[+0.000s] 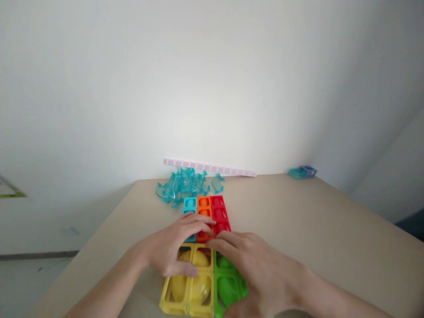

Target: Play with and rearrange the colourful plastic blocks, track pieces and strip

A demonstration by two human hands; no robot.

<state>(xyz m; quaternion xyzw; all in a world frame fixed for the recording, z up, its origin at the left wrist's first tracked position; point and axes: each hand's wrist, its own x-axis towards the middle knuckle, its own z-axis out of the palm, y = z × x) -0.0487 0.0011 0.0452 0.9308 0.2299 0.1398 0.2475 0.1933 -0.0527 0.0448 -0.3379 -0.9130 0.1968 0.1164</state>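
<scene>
A flat grid of plastic frame tiles lies on the beige table point(314, 221): yellow tiles point(190, 291) at the near left, green tiles point(230, 287) at the near right, and blue point(190, 204), orange point(204, 205) and red tiles point(219, 212) behind them. My left hand point(175, 245) rests flat on the blue and orange tiles and on the upper yellow tile, fingers stretched out, thumb along the yellow frame. My right hand point(255, 269) lies flat over the green tiles, its fingertips touching the red and orange tiles. Neither hand grips anything.
A heap of clear teal curved pieces point(182, 185) lies behind the tiles. A long pale pink strip point(212, 168) rests against the white wall at the table's back edge. A small teal and blue piece point(303, 172) sits at the far right corner.
</scene>
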